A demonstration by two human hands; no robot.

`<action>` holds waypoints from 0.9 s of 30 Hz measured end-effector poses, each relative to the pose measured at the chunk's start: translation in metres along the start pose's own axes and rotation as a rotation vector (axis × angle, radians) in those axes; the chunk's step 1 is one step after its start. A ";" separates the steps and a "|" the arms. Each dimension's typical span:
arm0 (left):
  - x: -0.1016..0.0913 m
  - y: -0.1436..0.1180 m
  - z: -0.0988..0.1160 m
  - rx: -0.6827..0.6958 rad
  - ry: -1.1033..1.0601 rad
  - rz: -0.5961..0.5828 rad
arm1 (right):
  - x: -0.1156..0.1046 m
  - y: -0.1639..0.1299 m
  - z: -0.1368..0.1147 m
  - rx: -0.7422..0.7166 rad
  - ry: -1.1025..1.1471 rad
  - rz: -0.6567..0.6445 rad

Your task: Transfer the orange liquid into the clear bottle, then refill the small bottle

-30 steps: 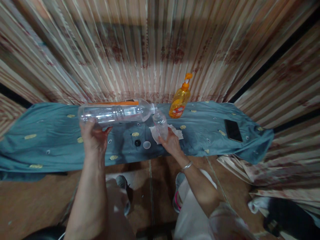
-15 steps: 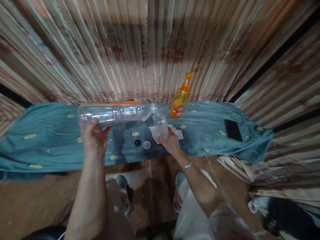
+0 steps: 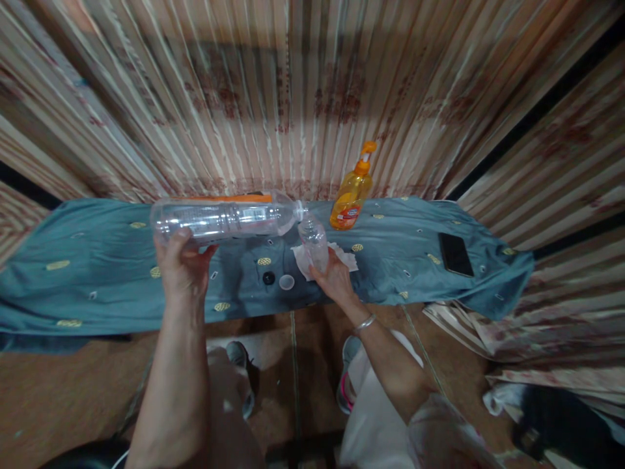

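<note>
My left hand (image 3: 183, 267) grips a large clear plastic bottle (image 3: 224, 219) and holds it level above the table, its open mouth pointing right. That mouth meets the top of a small clear bottle (image 3: 314, 242), which stands on a white tissue (image 3: 342, 257) with my right hand (image 3: 334, 279) wrapped around its lower part. A dark cap (image 3: 268, 279) and a white cap (image 3: 287, 283) lie on the blue-grey cloth (image 3: 97, 273) between my hands.
An orange pump bottle (image 3: 350, 195) stands behind the small bottle. A black phone (image 3: 455, 255) lies on the cloth to the right. A striped curtain (image 3: 303, 98) hangs behind the table. My shoes (image 3: 239, 357) show on the brown floor below.
The large bottle has lifted very slightly; otherwise both hands and bottles stay where they were.
</note>
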State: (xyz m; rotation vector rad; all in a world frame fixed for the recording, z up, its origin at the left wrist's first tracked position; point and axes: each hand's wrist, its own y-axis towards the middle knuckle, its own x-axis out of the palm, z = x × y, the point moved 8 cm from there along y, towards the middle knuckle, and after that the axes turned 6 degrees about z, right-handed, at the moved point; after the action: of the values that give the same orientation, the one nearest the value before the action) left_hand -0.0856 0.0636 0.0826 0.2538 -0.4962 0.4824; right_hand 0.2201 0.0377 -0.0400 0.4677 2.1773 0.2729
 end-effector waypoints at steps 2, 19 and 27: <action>0.000 0.000 0.000 -0.004 0.003 0.000 | 0.000 0.000 0.000 0.000 0.001 -0.004; -0.001 0.002 -0.003 0.009 0.008 -0.018 | 0.000 -0.002 0.003 0.012 0.014 0.033; -0.003 0.002 -0.007 -0.007 -0.014 -0.009 | -0.004 -0.003 0.002 0.024 0.022 0.027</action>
State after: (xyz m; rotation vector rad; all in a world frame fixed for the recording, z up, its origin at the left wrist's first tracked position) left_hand -0.0861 0.0667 0.0756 0.2528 -0.5099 0.4700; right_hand 0.2232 0.0332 -0.0395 0.5104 2.1992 0.2684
